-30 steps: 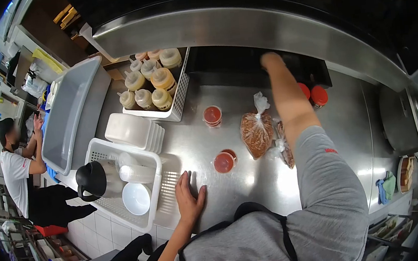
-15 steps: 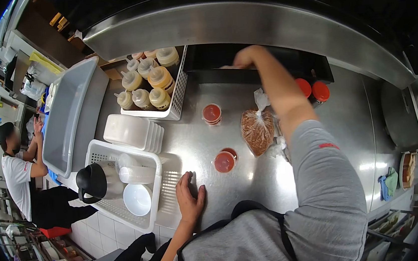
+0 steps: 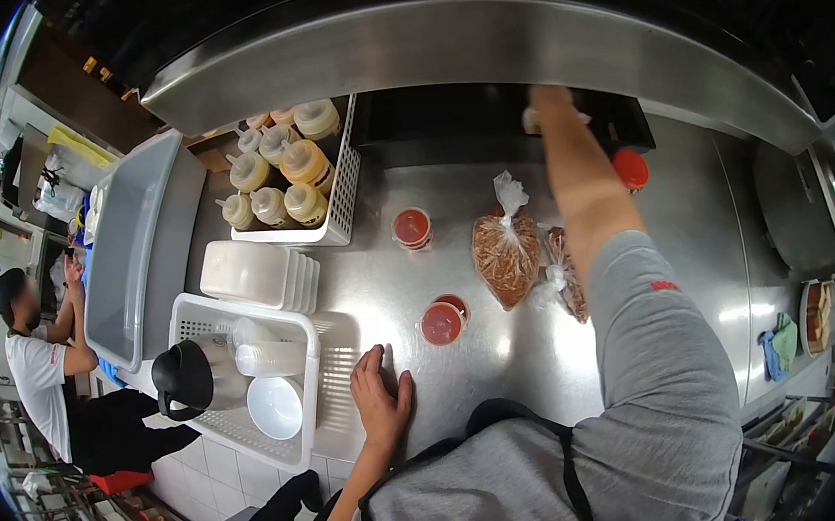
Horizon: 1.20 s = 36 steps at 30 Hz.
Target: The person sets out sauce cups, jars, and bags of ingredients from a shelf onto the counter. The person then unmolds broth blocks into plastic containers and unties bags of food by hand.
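My left hand [image 3: 381, 401] rests on the steel counter [image 3: 401, 297] at its front edge, fingers apart and holding nothing. My right hand [image 3: 551, 107] reaches into the black bin [image 3: 425, 129] under the steel ledge. It is blurred, with something whitish beside it, and its fingers cannot be made out. Near my right forearm lie a knotted clear bag of brown bits [image 3: 506, 260] and a smaller similar bag [image 3: 567, 276]. Cups of red sauce stand left of the bags, some farther back [image 3: 411, 229] and some nearer me [image 3: 442, 322].
A white basket of squeeze bottles [image 3: 344, 207], a grey tub [image 3: 136, 257], stacked white containers [image 3: 256, 274] and a white basket with a jug and bowl [image 3: 308, 371] stand left. A red-lidded jar [image 3: 631, 170] is right. A co-worker [image 3: 40, 357] stands far left.
My right hand moved left inside the black bin, then back right, where something whitish now shows beside it. My left hand stays on the counter. The view has shifted slightly.
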### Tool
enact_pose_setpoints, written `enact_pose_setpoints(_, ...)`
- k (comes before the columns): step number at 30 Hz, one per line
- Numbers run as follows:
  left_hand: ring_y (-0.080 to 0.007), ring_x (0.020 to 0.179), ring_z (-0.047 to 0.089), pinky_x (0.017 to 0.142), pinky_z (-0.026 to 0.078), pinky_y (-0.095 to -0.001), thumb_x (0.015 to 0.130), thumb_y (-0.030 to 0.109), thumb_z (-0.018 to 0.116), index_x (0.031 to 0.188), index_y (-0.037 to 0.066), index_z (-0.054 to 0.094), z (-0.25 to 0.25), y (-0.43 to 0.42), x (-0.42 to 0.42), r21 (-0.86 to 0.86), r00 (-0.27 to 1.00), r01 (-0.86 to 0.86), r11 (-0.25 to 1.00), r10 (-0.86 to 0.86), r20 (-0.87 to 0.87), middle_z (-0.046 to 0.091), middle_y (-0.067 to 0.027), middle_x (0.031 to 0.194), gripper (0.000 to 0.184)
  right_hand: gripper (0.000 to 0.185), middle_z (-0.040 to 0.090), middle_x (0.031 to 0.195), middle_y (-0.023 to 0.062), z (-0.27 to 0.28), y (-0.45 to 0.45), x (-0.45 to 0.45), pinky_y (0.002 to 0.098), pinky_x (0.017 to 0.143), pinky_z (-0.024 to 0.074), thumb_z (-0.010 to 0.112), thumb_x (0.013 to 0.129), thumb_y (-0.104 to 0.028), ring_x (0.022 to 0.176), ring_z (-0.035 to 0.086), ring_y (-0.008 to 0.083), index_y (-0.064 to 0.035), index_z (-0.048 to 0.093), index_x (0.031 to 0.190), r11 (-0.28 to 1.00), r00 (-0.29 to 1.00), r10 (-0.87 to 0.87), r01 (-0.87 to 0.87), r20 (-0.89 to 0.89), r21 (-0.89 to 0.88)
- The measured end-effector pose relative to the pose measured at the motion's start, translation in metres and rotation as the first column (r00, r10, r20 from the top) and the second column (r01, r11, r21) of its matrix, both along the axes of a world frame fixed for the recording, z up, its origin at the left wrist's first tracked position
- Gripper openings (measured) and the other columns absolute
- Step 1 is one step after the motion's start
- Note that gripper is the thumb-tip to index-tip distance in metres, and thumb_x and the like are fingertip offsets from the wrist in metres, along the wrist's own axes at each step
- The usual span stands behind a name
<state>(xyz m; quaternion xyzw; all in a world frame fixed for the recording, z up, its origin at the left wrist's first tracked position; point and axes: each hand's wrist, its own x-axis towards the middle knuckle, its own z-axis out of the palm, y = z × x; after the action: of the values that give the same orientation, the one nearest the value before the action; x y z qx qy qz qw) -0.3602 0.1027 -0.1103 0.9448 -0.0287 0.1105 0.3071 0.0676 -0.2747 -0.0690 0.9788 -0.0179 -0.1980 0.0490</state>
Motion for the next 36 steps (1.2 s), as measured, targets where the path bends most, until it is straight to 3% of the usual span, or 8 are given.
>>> enact_pose_setpoints(6,-0.0339,0.112,0.044,0.097,0.031,-0.0424,0.075,0.013,0.067,0.128,0.001,0.041,0.000,-0.001,0.000,0.030,1.000,0.001,1.000,-0.001,-0.001,0.048,-0.0186,0.120,0.060,0.046,0.062,0.112,0.0096,-0.006,0.141,0.006,0.0436,0.089,0.0441,0.069,0.067,-0.032,0.107,0.057,0.0266,-0.0140,0.065,0.109,0.866,0.985,-0.149,0.088,0.087,0.492)
enact_pose_setpoints(10,-0.0335,0.110,0.045,0.096,0.033,-0.0420,0.074,0.008,0.066,0.125,0.001,0.043,0.002,-0.002,0.000,0.032,1.000,0.011,0.999,-0.011,0.022,0.050,-0.0186,0.118,0.057,0.035,0.061,0.117,0.0078,0.006,0.125,-0.015,0.0303,0.090,0.0424,0.058,0.087,-0.033,0.107,0.055,0.0196,-0.0171,0.062,0.117,0.560,0.906,0.417,-0.318,0.071,0.765)
enact_pose_setpoints(12,-0.0334,0.110,0.045,0.096,0.033,-0.0420,0.074,0.008,0.066,0.124,0.001,0.043,0.000,0.000,0.000,0.013,1.000,0.014,1.000,-0.014,0.021,0.049,-0.0187,0.118,0.056,0.038,0.063,0.107,0.0056,0.020,0.089,-0.029,0.0297,0.085,0.0438,0.057,0.088,-0.038,0.099,0.055,0.0161,-0.0159,0.059,0.119,0.513,0.933,0.336,-0.066,-0.129,0.856)
enact_pose_setpoints(18,-0.0337,0.112,0.044,0.096,0.032,-0.0431,0.074,0.012,0.066,0.123,0.002,0.045,0.003,-0.002,0.002,0.089,0.999,0.025,0.996,-0.028,0.031,0.050,-0.0164,0.118,0.054,0.036,0.056,0.075,0.0048,0.017,-0.077,-0.022,0.0300,0.041,0.0409,0.063,0.083,-0.025,0.046,0.047,0.0140,-0.0100,0.053,0.114,0.950,0.978,-0.210,0.207,-0.014,0.234)
enact_pose_setpoints(25,-0.0328,0.115,0.043,0.098,0.031,-0.0432,0.075,0.012,0.064,0.124,0.003,0.045,0.004,-0.004,0.002,0.121,0.999,0.026,0.992,-0.029,0.026,0.050,-0.0150,0.121,0.053,0.054,0.057,0.115,0.0128,0.014,0.022,-0.029,0.0316,0.074,0.0499,0.065,0.083,-0.030,0.099,0.056,0.0151,-0.0205,0.045,0.132,0.618,0.920,0.304,-0.387,0.246,0.684)
enact_pose_setpoints(26,-0.0328,0.115,0.043,0.098,0.031,-0.0433,0.075,0.012,0.065,0.124,0.003,0.045,0.004,-0.005,0.001,0.110,1.000,0.021,0.994,-0.023,0.019,0.049,-0.0150,0.121,0.053,0.055,0.052,0.124,0.0160,0.041,0.059,-0.045,0.0338,0.084,0.0471,0.064,0.084,-0.032,0.108,0.053,0.0217,-0.0228,0.044,0.134,0.615,0.973,0.230,-0.125,-0.025,0.778)
enact_pose_setpoints(28,-0.0329,0.115,0.043,0.098,0.031,-0.0435,0.075,0.012,0.065,0.124,0.003,0.045,0.005,-0.005,0.000,0.105,1.000,0.002,0.994,-0.003,0.015,0.049,-0.0150,0.121,0.054,0.046,0.057,0.121,0.0121,-0.008,0.104,0.000,0.0338,0.094,0.0410,0.062,0.085,-0.035,0.109,0.055,0.0238,-0.0203,0.052,0.128,0.559,0.855,0.489,-0.460,0.173,0.690)
enact_pose_setpoints(36,-0.0330,0.113,0.045,0.096,0.034,-0.0424,0.075,0.012,0.066,0.117,0.004,0.051,0.007,-0.002,0.003,0.038,0.999,0.026,0.999,-0.027,0.024,0.052,-0.0130,0.119,0.045,0.033,0.066,0.104,0.0041,-0.015,0.179,0.024,0.0329,0.083,0.0453,0.061,0.085,-0.033,0.093,0.060,0.0163,-0.0161,0.063,0.113,0.685,0.854,0.508,-0.322,-0.112,0.654)
